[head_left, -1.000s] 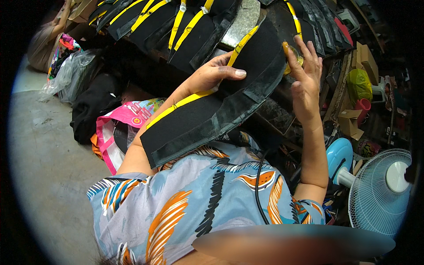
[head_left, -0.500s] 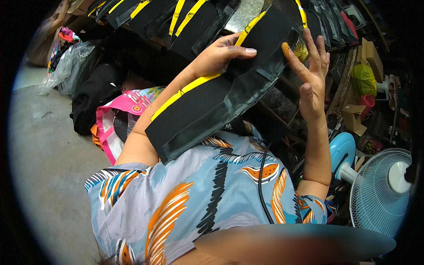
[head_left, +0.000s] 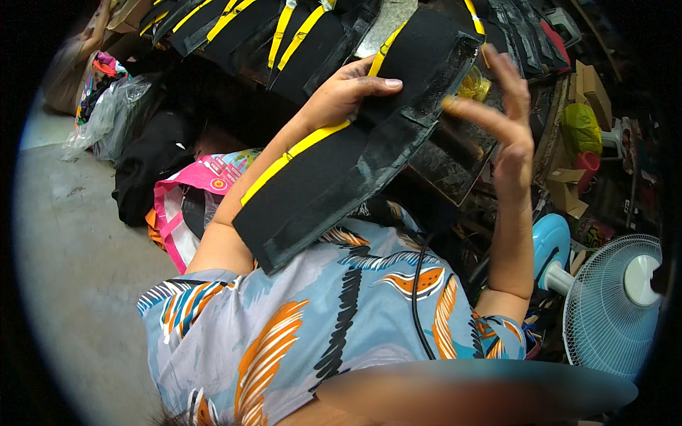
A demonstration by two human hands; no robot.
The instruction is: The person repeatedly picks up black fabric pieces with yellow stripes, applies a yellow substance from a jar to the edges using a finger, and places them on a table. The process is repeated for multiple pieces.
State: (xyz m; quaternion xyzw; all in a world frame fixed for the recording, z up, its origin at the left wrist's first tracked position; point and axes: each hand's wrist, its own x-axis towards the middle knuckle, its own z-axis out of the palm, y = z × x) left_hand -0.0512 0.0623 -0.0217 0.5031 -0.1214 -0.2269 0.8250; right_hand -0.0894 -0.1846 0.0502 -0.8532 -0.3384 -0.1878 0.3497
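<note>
A long black fabric-like panel (head_left: 312,181) with yellow edging along one side slants across the middle, over my chest. My left hand (head_left: 342,94) grips it by the yellow edge, thumb on top and fingers hidden beneath. A darker band with whitish smears runs along its other long edge; towards the far end this band looks shiny and rough. My right hand (head_left: 508,124) has its fingers stretched apart and slightly blurred. Its yellow-stained fingertip is close to the band's edge; whether it touches, I cannot tell. Behind the fingers shows a yellowish container (head_left: 474,86).
Similar black panels with yellow strips (head_left: 302,39) lie in a row on the bench at the back. To the right stand a fan (head_left: 611,305), cardboard boxes (head_left: 593,92) and a yellow bag (head_left: 582,128). A pink bag (head_left: 170,206) and dark cloth (head_left: 153,156) rest on the left.
My right hand's fingers have bent and shifted down along the panel's edge. At the far end, the dark band now shows a shiny surface. The panel has moved slightly left.
</note>
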